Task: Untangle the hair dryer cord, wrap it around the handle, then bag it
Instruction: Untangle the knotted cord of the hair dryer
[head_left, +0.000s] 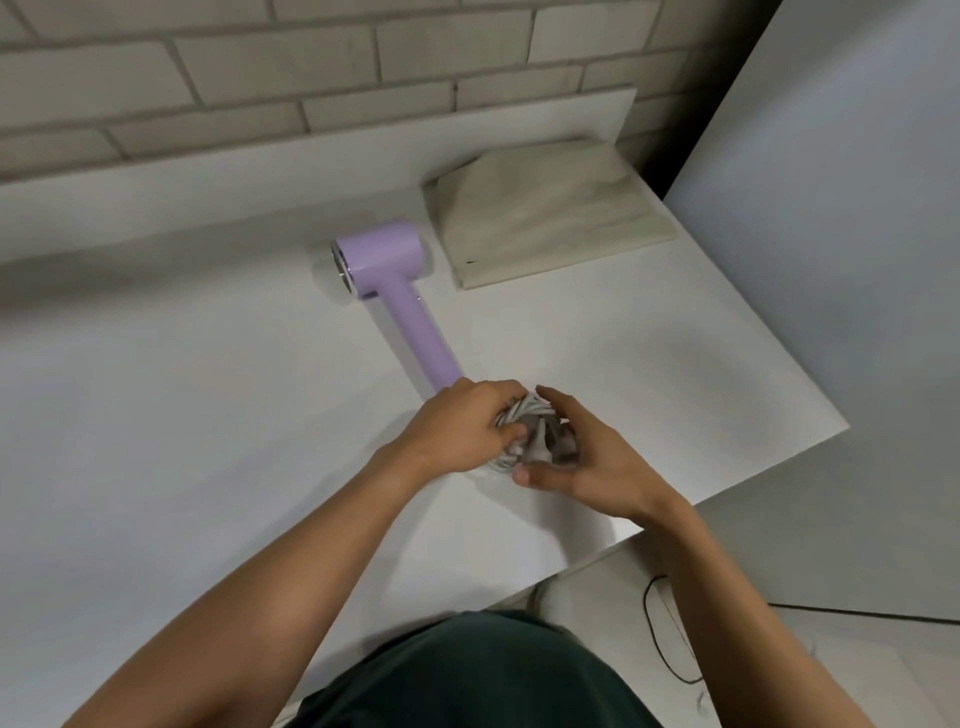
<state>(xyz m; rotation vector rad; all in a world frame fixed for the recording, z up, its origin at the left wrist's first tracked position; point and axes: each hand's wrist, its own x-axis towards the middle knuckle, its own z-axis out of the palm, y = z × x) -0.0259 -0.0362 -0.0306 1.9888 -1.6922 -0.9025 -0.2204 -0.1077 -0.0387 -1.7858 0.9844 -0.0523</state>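
A lilac hair dryer lies flat on the white table, head toward the wall, handle pointing toward me. Its grey-white cord is bunched in a tangled ball at the handle's end. My left hand grips the bundle from the left, fingers curled into the loops. My right hand cups it from the right, thumb under the lower edge. Much of the cord is hidden between my fingers. A beige cloth bag lies flat to the right of the dryer's head.
A grey brick wall runs behind the table. A white panel stands to the right beyond the table's edge. A thin black cable loops on the floor at the lower right.
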